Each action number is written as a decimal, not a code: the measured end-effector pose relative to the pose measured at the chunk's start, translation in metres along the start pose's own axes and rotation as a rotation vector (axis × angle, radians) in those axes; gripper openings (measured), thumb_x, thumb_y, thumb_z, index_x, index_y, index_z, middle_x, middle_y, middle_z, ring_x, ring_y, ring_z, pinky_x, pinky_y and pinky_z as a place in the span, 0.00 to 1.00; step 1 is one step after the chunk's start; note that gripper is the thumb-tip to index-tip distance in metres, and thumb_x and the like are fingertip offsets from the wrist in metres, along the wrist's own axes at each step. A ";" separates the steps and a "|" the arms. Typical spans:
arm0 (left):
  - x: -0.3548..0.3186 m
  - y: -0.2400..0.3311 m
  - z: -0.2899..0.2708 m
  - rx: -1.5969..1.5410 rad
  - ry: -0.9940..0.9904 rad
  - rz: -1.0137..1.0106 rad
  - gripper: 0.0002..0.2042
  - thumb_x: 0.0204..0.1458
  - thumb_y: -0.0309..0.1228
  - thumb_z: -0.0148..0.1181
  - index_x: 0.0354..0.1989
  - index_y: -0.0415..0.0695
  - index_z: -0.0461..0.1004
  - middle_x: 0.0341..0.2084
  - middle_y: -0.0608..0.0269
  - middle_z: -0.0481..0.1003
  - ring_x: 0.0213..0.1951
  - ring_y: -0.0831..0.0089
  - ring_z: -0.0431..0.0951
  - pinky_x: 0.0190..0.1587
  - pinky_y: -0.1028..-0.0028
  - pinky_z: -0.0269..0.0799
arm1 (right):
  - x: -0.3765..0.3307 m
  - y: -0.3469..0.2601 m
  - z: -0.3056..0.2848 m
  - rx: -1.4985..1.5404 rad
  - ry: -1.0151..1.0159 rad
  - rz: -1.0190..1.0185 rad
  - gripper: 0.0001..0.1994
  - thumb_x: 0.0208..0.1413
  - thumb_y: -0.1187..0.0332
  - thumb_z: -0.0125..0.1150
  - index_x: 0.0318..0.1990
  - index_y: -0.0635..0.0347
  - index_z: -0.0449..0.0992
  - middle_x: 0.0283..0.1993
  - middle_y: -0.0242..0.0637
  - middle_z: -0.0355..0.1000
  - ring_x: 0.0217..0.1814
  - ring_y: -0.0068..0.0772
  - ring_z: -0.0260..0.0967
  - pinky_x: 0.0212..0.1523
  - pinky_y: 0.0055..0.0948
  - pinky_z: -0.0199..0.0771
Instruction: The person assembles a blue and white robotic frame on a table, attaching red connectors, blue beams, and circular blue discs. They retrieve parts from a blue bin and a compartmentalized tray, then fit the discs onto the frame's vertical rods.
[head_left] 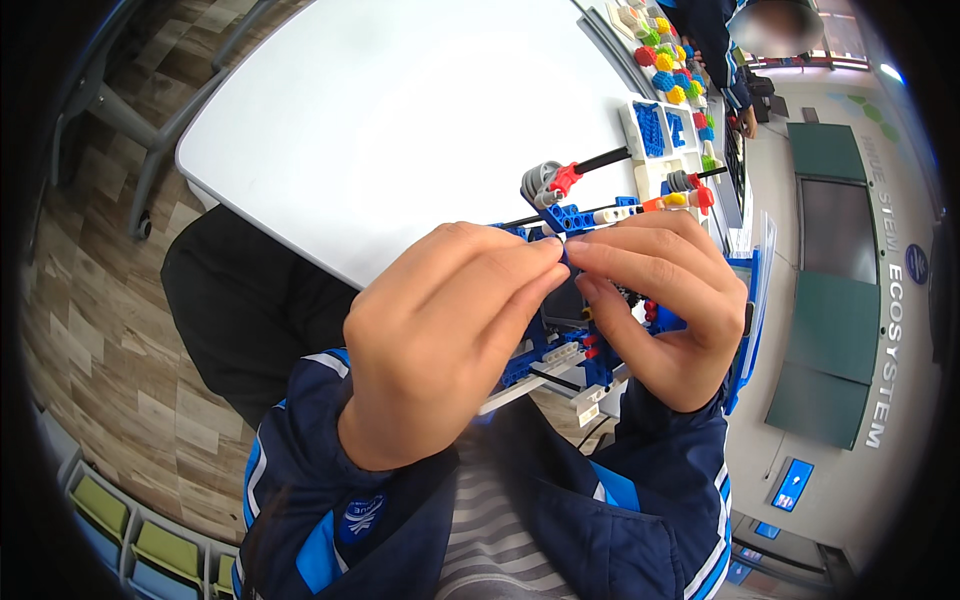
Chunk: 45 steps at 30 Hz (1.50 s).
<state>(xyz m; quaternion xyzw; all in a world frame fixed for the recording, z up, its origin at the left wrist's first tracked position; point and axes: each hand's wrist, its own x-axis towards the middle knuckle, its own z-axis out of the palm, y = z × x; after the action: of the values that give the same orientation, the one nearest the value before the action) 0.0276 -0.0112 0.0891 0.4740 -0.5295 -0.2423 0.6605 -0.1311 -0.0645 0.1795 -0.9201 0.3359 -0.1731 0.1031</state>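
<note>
My left hand (440,325) and my right hand (672,285) meet at their fingertips over a model of building-set parts. Thumb and fingers are pinched on both. A tiny pale bit shows between the fingertips, too small to make out. Just beyond them lies a blue beam with holes (568,218), part of the model. A grey wheel (541,182), a red connector (566,179) and a black axle (603,160) stick out at its far side. Blue beams (540,362) and a pale beam (560,356) show beneath my hands, which hide the model's middle.
The model stands at the right side of a white table (400,110). Past it is a white sorting tray (655,180) with blue parts. Colourful brick pieces (663,70) line the far right. Another person (705,40) is behind them. A chair (110,110) stands at far left.
</note>
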 end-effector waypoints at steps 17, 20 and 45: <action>-0.010 -0.020 0.009 -0.967 -0.125 -0.682 0.09 0.57 0.29 0.67 0.40 0.36 0.78 0.35 0.61 0.80 0.40 0.78 0.78 0.48 0.78 0.71 | 0.001 -0.003 -0.001 0.012 -0.017 0.016 0.14 0.38 0.84 0.67 0.36 0.63 0.83 0.35 0.40 0.78 0.37 0.38 0.74 0.39 0.32 0.71; -0.007 -0.023 0.008 -0.944 -0.189 -0.686 0.11 0.59 0.32 0.66 0.41 0.36 0.76 0.35 0.62 0.79 0.40 0.80 0.77 0.47 0.79 0.71 | 0.000 -0.002 0.001 0.024 0.001 0.004 0.14 0.36 0.84 0.68 0.35 0.64 0.83 0.33 0.40 0.78 0.36 0.38 0.74 0.40 0.33 0.71; -0.007 -0.022 0.007 -1.134 -0.168 -0.833 0.09 0.57 0.27 0.67 0.38 0.36 0.72 0.34 0.60 0.80 0.38 0.81 0.78 0.42 0.82 0.74 | -0.006 -0.007 0.001 0.049 0.087 0.154 0.13 0.41 0.86 0.58 0.36 0.67 0.81 0.35 0.45 0.77 0.38 0.38 0.76 0.41 0.29 0.74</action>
<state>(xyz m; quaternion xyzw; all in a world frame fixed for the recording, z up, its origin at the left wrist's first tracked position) 0.0227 -0.0179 0.0670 0.1997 -0.1454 -0.7490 0.6148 -0.1306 -0.0547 0.1789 -0.8804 0.4054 -0.2126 0.1240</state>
